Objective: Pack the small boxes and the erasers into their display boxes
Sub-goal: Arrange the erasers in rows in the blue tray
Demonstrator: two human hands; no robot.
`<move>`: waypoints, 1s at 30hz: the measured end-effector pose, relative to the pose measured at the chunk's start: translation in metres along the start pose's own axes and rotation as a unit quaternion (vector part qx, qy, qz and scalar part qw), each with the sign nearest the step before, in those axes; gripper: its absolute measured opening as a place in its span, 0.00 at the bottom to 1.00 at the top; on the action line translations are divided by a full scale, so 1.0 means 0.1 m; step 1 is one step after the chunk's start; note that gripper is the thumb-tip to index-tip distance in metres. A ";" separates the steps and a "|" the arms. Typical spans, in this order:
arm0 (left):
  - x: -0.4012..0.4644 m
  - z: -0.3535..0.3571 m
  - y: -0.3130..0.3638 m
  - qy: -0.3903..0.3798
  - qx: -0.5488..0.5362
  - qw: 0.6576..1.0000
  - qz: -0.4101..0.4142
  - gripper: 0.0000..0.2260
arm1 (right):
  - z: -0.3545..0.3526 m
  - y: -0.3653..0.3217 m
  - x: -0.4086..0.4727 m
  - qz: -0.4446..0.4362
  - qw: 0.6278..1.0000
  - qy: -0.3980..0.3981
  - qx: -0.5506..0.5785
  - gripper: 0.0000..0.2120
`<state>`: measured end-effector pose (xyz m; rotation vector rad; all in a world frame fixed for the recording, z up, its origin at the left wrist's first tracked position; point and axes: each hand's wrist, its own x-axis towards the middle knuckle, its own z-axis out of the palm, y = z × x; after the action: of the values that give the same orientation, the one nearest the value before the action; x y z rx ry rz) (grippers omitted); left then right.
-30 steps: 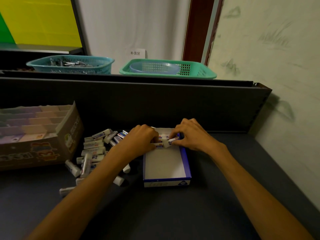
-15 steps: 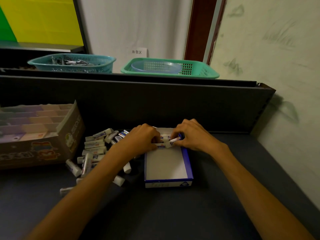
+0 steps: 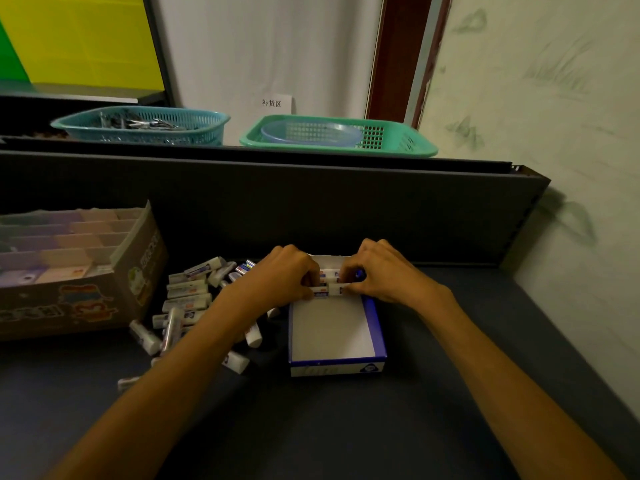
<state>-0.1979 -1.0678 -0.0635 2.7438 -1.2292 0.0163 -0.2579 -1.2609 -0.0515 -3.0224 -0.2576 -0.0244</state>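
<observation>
A white display box with blue edges (image 3: pixel 377 327) lies open on the dark table in front of me. At its far end lies a short row of white erasers (image 3: pixel 329 274). My left hand (image 3: pixel 277 278) and my right hand (image 3: pixel 384 271) meet over that row, and together they pinch the nearest eraser (image 3: pixel 327 289) by its two ends, laid crosswise in the box. A loose pile of white erasers (image 3: pixel 187 299) lies left of the box, partly under my left forearm.
A cardboard display box (image 3: pixel 79 271) with rows of pastel small boxes stands at the left. A dark partition (image 3: pixel 311 202) closes the back of the table. Behind it sit a teal basket (image 3: pixel 138 124) and a green basket (image 3: pixel 339 135). A wall rises at the right.
The eraser held tilted between both hands has come down level against the row at the box's far end. Both hands have stayed over that end.
</observation>
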 end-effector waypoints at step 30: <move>-0.01 0.01 0.01 0.005 0.009 1.000 -0.014 0.10 | 0.05 -0.12 0.06 -0.048 0.999 0.004 0.021 0.08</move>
<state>-0.1998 -1.0677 -0.0641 2.7727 -1.1927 0.0366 -0.2537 -1.2480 -0.0548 -2.9654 -0.3980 -0.0371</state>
